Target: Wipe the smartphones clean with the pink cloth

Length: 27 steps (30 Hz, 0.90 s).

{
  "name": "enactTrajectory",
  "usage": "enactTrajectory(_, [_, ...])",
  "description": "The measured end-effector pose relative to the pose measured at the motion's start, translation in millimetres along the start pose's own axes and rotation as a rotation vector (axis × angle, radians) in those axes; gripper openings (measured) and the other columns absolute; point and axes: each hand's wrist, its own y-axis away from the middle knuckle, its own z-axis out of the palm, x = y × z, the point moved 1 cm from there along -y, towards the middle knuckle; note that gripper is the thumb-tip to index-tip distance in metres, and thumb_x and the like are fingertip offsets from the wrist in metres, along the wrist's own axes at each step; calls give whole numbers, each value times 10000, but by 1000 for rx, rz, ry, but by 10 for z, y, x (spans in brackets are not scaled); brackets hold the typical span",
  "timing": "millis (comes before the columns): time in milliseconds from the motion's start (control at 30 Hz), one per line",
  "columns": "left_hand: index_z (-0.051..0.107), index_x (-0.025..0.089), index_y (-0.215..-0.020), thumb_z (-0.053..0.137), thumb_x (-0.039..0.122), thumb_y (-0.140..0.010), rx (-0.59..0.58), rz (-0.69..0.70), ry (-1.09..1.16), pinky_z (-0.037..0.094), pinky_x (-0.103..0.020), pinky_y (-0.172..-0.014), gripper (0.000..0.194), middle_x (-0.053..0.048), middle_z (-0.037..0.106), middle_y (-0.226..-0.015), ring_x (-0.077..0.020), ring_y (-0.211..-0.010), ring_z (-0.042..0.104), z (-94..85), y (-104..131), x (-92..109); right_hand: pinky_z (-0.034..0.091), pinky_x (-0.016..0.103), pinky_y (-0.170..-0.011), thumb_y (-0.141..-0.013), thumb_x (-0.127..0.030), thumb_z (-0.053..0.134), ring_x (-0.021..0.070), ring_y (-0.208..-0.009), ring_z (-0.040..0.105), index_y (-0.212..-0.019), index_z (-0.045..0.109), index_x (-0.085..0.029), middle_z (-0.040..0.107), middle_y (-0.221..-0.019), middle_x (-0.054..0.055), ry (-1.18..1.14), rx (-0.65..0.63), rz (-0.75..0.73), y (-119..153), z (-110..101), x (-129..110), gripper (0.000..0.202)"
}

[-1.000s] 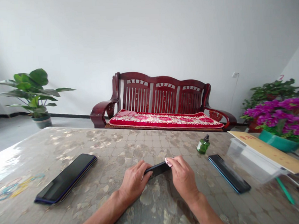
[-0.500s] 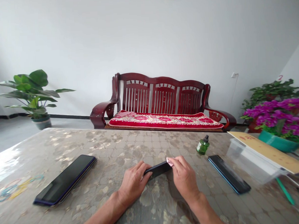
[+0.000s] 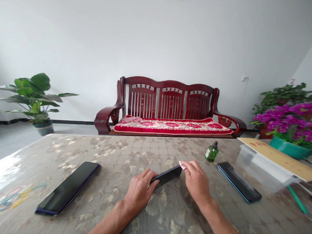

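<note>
A dark smartphone (image 3: 167, 176) is held tilted above the table, its left end gripped between the thumb and fingers of my left hand (image 3: 140, 189). My right hand (image 3: 197, 180) pinches a small pale pink cloth (image 3: 183, 165) against the phone's right end. Most of the cloth is hidden by the fingers. Another phone (image 3: 240, 182) with a blue edge lies to the right of my right hand. Left of my left hand lies a larger phone (image 3: 68, 188) with a dark screen and a blue edge.
A green pump bottle (image 3: 211, 151) stands beyond my right hand. At the right are a clear plastic box (image 3: 261, 169) under a tan board (image 3: 284, 158), a green pen (image 3: 297, 199) and purple flowers (image 3: 293, 119). Rubber bands (image 3: 17, 197) lie far left. A wooden bench (image 3: 168, 99) stands behind the table.
My right hand has moved a little to the right with the pink cloth, out to the phone's right end. My left hand and the phone have hardly moved.
</note>
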Motion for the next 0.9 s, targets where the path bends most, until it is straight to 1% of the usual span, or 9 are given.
enactTrajectory(100, [616,228,-937,511,248,-939,2,8,0,481,-249,-648,107,-5,636,-824,-167,-715,648,1,3,4,481,244,-681,-912,-185,465,166,-800,649,-989,715,-232,669,-879,35,-69,-12,104,24,36,160,265])
enactTrajectory(267, [608,227,-937,512,236,-940,11,4,-1,474,-251,-646,96,-5,630,-830,-171,-719,648,1,2,6,510,259,-718,-880,-195,486,177,-802,659,-976,708,-197,671,-868,46,-235,-42,167,100,138,259,242])
enactTrajectory(367, [607,226,-936,508,231,-942,10,0,5,470,-249,-650,99,-5,626,-831,-168,-722,647,1,2,4,506,258,-690,-872,-181,483,182,-790,662,-943,703,-197,671,-857,48,-224,-66,183,140,190,274,232])
enactTrajectory(433, [608,227,-938,506,231,-943,7,-1,14,468,-248,-653,102,-4,623,-835,-166,-728,645,8,10,-4,486,246,-641,-871,-165,481,171,-732,657,-896,699,-209,664,-822,36,-190,-84,176,170,215,278,224])
enactTrajectory(533, [611,230,-938,511,237,-941,-2,-9,30,465,-249,-658,101,0,620,-835,-165,-733,642,20,28,-26,415,214,-539,-849,-138,513,139,-614,619,-795,681,-229,633,-740,5,-129,-119,152,209,233,286,199])
enactTrajectory(600, [613,230,-942,511,241,-940,-10,-23,40,465,-251,-667,103,0,623,-840,-165,-741,643,26,35,-39,380,206,-514,-836,-127,527,128,-599,607,-770,680,-238,628,-728,-4,-112,-133,163,211,225,302,200])
enactTrajectory(700, [617,227,-954,507,244,-940,-27,-44,56,465,-255,-684,112,-4,632,-853,-168,-763,648,29,32,-46,432,227,-597,-850,-188,524,154,-720,637,-866,712,-240,666,-832,18,-182,-75,257,163,190,339,195])
enactTrajectory(800, [624,221,-937,519,246,-927,-52,-74,72,462,-257,-692,108,-9,639,-847,-173,-769,648,34,23,-50,488,283,-739,-853,-338,552,199,-844,643,-954,721,-200,687,-913,54,-376,45,387,85,171,340,240])
enactTrajectory(900, [626,217,-924,527,256,-921,-78,-114,90,458,-260,-706,106,-14,646,-850,-179,-782,647,46,19,-70,497,318,-811,-819,-420,606,220,-899,638,-963,731,-180,707,-958,73,-606,54,452,20,204,269,307])
